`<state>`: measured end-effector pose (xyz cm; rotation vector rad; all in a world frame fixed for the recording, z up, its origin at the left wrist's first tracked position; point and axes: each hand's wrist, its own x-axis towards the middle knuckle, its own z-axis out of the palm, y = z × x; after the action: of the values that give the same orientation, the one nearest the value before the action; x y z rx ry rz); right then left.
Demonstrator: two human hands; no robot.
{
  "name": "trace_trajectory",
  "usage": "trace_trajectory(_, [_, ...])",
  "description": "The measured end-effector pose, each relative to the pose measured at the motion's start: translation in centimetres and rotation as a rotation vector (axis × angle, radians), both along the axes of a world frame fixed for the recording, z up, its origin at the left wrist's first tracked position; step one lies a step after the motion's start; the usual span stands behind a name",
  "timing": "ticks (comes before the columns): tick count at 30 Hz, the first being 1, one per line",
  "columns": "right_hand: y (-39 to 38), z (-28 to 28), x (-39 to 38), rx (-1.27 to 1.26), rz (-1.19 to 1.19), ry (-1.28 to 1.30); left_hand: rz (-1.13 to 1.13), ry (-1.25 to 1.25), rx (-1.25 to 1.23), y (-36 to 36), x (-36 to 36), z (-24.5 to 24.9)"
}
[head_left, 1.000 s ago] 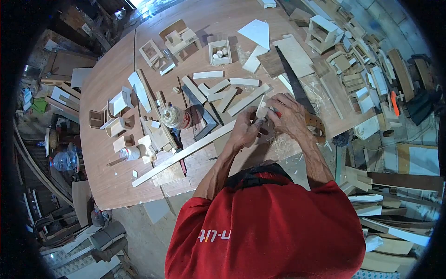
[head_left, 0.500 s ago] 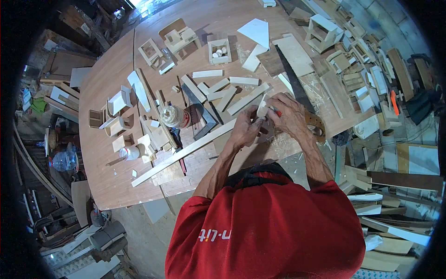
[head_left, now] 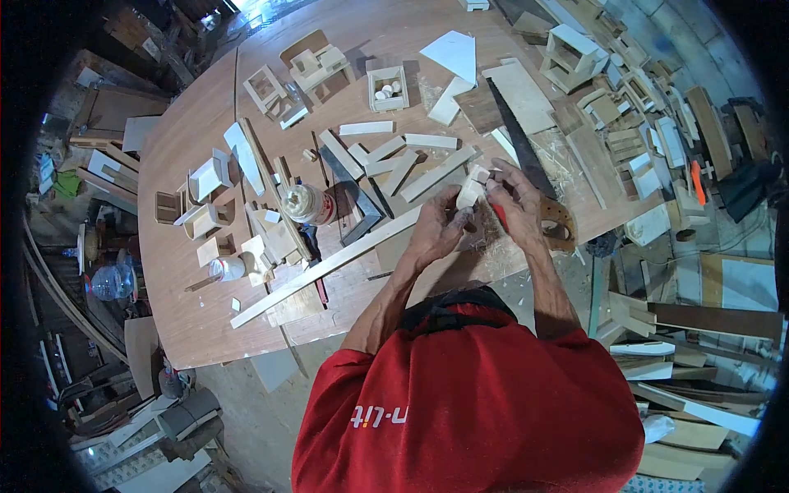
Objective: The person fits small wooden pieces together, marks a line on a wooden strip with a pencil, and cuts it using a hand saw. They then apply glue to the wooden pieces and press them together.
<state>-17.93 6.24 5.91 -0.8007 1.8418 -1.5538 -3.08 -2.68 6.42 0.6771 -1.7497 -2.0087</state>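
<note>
My left hand (head_left: 437,228) is closed around a small pale carved wood block (head_left: 472,187), which sticks up between its thumb and fingers. Close by on the right, my right hand (head_left: 518,205) has its fingers curled at the block's edge, with a red-handled tool (head_left: 500,215) in its grip; the tool's working end is hidden. Beneath both hands lie wood shavings (head_left: 493,255) on the tabletop. A long pale wood strip (head_left: 329,267) runs left from beside my left hand. Past my right hand rests a handsaw (head_left: 519,135), its perforated wooden handle nearest me.
Several short wood sticks (head_left: 431,141) and a metal square (head_left: 359,215) lie ahead. An open jar (head_left: 306,205) stands left of them. Small wooden chair-like pieces (head_left: 316,66) and a box of round pieces (head_left: 388,88) sit farther back. Wooden parts crowd the right edge.
My right hand has drawn slightly right and turned, exposing more of the block and the red handle. The block is tilted differently in my left hand.
</note>
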Motion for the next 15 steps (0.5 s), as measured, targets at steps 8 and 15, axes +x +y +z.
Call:
trace_trajectory(8, [-0.3,0.1,0.5,-0.046,0.082,-0.165,-0.091,-0.105,0.068,-0.1,0.4,0.9])
trace_trajectory(15, [-0.6,-0.3,0.9,-0.083,0.059,-0.15,-0.023,-0.074,0.055,-0.1,0.1,-0.6])
